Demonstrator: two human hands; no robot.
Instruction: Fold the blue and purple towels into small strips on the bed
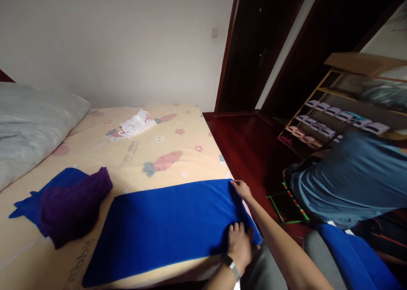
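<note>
A blue towel [165, 226] lies spread flat along the near edge of the bed, with slight creases at its right end. My right hand [242, 190] pinches its far right corner between thumb and fingers. Nearer to me, my left hand [239, 243], with a banded watch on the wrist, rests on the towel by the near right corner, its fingers laid on the cloth. To the left, a crumpled purple cloth [74, 203] lies partly over another blue cloth [60, 182].
A white plastic bag [136, 124] sits on the patterned bed sheet [190, 129], and a grey pillow [34, 129] is at the left. A person in a blue shirt [352, 179] bends at the right. More blue cloth [356, 256] hangs near my leg. Behind stands a shoe rack [337, 93].
</note>
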